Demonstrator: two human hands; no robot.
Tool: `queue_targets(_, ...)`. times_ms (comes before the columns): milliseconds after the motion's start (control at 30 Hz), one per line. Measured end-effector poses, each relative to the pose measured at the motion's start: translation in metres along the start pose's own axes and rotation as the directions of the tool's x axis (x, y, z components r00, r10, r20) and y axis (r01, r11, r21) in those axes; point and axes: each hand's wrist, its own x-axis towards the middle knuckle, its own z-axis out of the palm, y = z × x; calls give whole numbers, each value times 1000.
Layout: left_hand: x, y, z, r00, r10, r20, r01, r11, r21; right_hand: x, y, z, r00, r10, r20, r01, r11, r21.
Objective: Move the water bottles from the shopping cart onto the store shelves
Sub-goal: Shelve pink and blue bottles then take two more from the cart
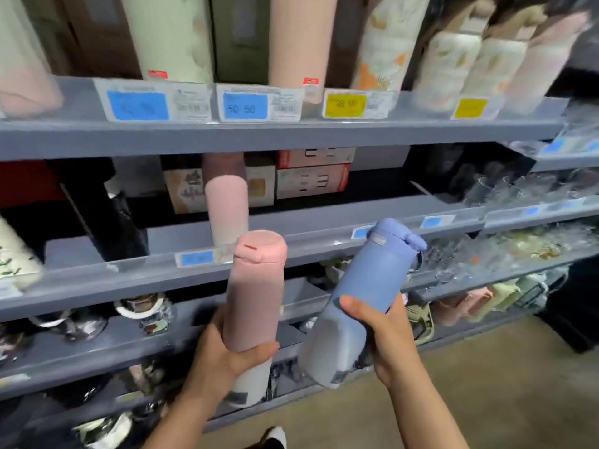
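Water bottles fill both hands: a tall pink matte bottle fading to white at its base is held upright in the left hand, which is wrapped around its lower part, and a periwinkle-blue matte bottle with a flip lid and paler grey base sits tilted to the right in the right hand, clasped low on its body. Both are in the air in front of the grey metal shelving, level with the middle shelf's front edge; no cart is in view.

The likeliest trouble is at that front edge, which carries a raised lip with blue price tags. A base lifted too low could catch it and twist the bottle out of a low, one-handed grip. The blue one leans already, so it may topple if set down unsquared. A slim pale-pink bottle stands near the lip directly behind the pink one and could be knocked over.

Both finishes look smooth and unmarked, each with a small dark label near its base.
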Motion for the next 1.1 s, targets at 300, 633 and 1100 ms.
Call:
queue_targets(300,90,7,44,996,40,80,-42,999,32,115,-39,-8,974,-82,-210,135,957,256)
queue_targets(633,101,18,65,996,-28,-83,33,997,64,196,-51,5,982,-8,-186,93,887,452)
queue_targets(1100,44,17,121,848,-54,-528,128,986,105,233,-30,18,996,-19,89,3,984,180)
